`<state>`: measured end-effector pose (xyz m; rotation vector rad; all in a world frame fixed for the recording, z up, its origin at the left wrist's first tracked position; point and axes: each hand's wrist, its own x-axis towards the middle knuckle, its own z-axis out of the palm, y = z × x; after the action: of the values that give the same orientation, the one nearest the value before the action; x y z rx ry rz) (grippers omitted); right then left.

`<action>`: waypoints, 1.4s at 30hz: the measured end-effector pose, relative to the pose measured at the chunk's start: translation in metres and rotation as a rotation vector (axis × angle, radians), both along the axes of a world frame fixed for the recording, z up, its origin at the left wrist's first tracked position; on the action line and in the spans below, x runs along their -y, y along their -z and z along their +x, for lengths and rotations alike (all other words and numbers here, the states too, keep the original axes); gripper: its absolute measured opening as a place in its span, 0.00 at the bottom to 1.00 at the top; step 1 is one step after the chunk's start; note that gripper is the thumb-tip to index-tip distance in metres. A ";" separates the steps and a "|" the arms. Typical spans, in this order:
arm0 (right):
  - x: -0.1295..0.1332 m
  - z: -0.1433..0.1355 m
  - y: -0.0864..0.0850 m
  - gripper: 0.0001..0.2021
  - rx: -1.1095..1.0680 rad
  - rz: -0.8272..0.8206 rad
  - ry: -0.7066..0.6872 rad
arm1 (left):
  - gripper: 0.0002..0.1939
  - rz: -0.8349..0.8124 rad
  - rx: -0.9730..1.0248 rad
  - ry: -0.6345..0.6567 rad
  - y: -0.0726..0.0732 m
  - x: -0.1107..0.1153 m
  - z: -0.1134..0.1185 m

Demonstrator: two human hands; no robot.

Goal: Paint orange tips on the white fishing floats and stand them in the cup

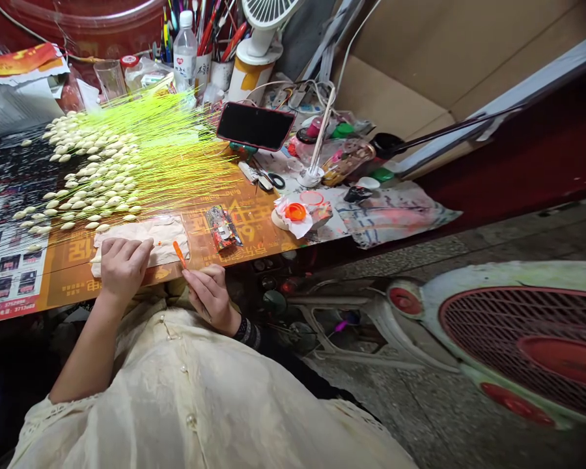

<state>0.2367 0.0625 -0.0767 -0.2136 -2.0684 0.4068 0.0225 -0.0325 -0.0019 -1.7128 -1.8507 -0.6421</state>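
**Careful pinch, seriously crowded setup**

So I'm standing here watching, and I'll use the pale cloth (168, 228) as my landmark. The right hand (209, 293) is just off its near right corner, fingers closed on an orange-tipped stick (179, 253). The coloured end points up at the cloth's right side; gripping it low probably keeps the fingers out of the orange. The left hand (127, 257) is curled over the cloth's left half, maybe steadying something, but I honestly can't tell if it's pinching anything.

My guess is the cloth is there to save the worktop (258, 228) from smears. Right of it sits a dark packet (222, 228), then an orange pot (295, 212), likely put there for easy reach.

Clutter-wise: pale pods (97, 169) crowd right up to the cloth's far edge, with green strands (176, 150) spread beyond, so that side's blocked. Scissors (273, 179) and a propped phone (255, 127) lie beyond and right of it. Big fan (508, 339) well off to its right, too.
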 end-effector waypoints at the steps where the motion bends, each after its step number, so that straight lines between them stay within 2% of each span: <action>1: 0.001 0.000 -0.001 0.28 0.008 0.008 -0.010 | 0.09 -0.003 0.004 -0.003 0.000 0.000 0.000; 9: 0.008 -0.010 -0.006 0.30 0.006 0.023 -0.031 | 0.09 -0.015 -0.031 -0.016 -0.001 0.001 0.003; 20: 0.010 -0.014 0.005 0.30 0.083 0.004 -0.002 | 0.10 -0.005 0.002 -0.012 0.003 0.001 0.002; 27: 0.010 -0.014 -0.001 0.32 0.065 -0.003 -0.007 | 0.10 -0.020 0.030 -0.020 0.004 0.002 0.001; 31: 0.009 -0.013 -0.003 0.32 0.043 -0.003 -0.021 | 0.09 -0.014 -0.020 -0.021 0.002 0.002 0.002; 42: 0.008 -0.008 0.016 0.28 0.091 0.002 -0.008 | 0.10 -0.010 0.006 -0.036 0.002 0.005 0.002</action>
<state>0.2286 0.0543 -0.0926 -0.2267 -2.1590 0.4067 0.0243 -0.0372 -0.0040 -1.6824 -1.8874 -0.6250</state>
